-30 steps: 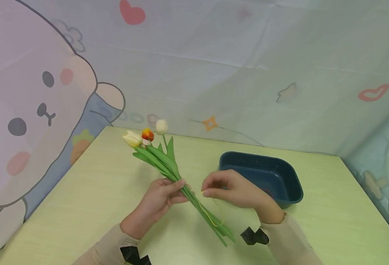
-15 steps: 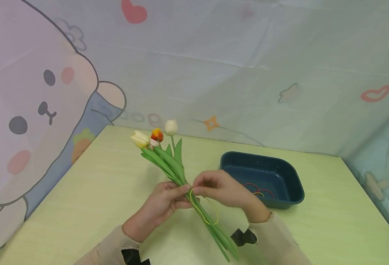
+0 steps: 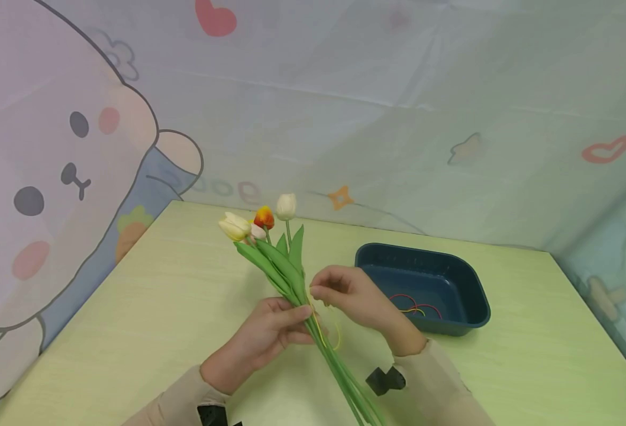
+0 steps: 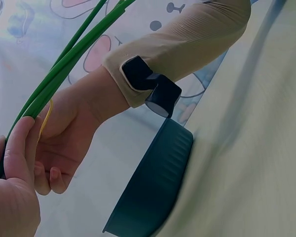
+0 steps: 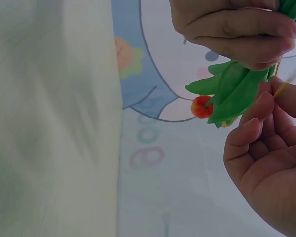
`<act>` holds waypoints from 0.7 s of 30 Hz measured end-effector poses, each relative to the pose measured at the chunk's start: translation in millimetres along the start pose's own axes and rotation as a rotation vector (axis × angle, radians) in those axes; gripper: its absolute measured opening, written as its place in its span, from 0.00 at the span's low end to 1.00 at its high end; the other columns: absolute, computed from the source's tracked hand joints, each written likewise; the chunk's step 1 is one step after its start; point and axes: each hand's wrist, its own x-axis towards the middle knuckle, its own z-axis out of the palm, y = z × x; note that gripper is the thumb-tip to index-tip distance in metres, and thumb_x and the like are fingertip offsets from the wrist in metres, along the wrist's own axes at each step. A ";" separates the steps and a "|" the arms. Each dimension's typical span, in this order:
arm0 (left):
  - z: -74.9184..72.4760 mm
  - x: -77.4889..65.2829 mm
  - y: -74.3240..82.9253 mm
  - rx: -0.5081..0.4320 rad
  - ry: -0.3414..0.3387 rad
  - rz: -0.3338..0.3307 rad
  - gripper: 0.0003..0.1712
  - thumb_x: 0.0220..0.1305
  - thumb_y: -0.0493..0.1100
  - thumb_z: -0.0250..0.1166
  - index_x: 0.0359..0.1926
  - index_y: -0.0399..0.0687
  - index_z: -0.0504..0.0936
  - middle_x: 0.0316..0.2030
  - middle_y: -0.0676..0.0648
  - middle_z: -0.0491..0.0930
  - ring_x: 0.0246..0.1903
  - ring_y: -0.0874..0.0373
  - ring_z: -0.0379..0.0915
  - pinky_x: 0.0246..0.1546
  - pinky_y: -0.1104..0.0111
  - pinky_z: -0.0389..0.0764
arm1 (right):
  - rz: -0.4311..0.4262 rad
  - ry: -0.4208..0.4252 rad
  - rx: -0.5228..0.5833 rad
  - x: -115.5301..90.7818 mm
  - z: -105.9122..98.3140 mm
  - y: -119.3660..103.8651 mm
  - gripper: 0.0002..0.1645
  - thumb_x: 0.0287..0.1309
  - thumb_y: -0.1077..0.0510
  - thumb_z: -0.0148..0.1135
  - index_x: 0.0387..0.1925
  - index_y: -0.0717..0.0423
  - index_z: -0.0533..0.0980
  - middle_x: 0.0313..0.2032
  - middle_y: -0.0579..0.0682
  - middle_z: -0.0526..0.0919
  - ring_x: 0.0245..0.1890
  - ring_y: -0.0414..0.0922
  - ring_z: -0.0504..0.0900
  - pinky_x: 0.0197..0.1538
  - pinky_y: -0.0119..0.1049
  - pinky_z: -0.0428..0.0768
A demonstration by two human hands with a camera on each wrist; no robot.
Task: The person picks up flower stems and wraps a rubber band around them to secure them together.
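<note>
My left hand point(image 3: 270, 334) grips a bunch of tulips point(image 3: 285, 275) around the stems just below the leaves, thumb across the front. White, pale yellow, pink and orange-red blooms point up and away. A thin yellow rubber band point(image 3: 319, 329) lies in a long loop along the stems below the leaves. Right of the stems, my right hand point(image 3: 350, 296) pinches part of this band between thumb and forefinger, as the right wrist view shows at the band point(image 5: 282, 89). In the left wrist view, green stems point(image 4: 52, 81) run past the right hand's palm. Fingers partly hide the band's path.
A dark blue basin point(image 3: 475, 322) stands on the light green table point(image 3: 536, 349) behind the right forearm. Thin red and yellow bands point(image 3: 416, 307) lie inside it. A printed cloth backdrop point(image 3: 377, 136) hangs behind the table.
The bunch and left hand have shifted slightly right, with the stems now steeper. My right hand has moved in to the stems and slightly up, drawing the yellow band towards the leaves.
</note>
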 end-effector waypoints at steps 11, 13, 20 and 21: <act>1.6 -0.3 1.7 0.032 -0.050 0.000 0.08 0.68 0.37 0.59 0.33 0.46 0.84 0.31 0.51 0.85 0.35 0.57 0.85 0.41 0.66 0.86 | 0.020 0.071 0.087 -4.8 -14.2 -1.8 0.08 0.66 0.60 0.58 0.38 0.62 0.77 0.27 0.45 0.74 0.24 0.40 0.69 0.29 0.32 0.72; 0.1 -0.9 4.1 0.050 -0.056 0.001 0.08 0.68 0.37 0.60 0.33 0.47 0.85 0.31 0.52 0.85 0.35 0.58 0.85 0.41 0.66 0.86 | 0.032 0.060 0.163 -9.0 -20.2 -3.1 0.06 0.67 0.58 0.58 0.37 0.57 0.77 0.25 0.43 0.71 0.23 0.40 0.66 0.29 0.31 0.69; -6.3 -4.1 16.4 0.038 -0.160 0.079 0.08 0.69 0.38 0.60 0.36 0.48 0.85 0.33 0.52 0.84 0.34 0.61 0.84 0.40 0.66 0.86 | -0.125 -0.177 0.634 -21.8 -39.4 -3.2 0.08 0.72 0.57 0.49 0.38 0.49 0.75 0.29 0.40 0.71 0.21 0.39 0.60 0.29 0.36 0.55; -7.1 -4.5 18.6 0.032 -0.181 0.087 0.08 0.69 0.38 0.59 0.37 0.48 0.85 0.34 0.52 0.84 0.34 0.61 0.84 0.41 0.66 0.86 | -0.165 -0.223 0.682 -23.0 -40.9 -1.8 0.09 0.72 0.57 0.48 0.39 0.50 0.75 0.30 0.41 0.71 0.22 0.39 0.60 0.30 0.36 0.53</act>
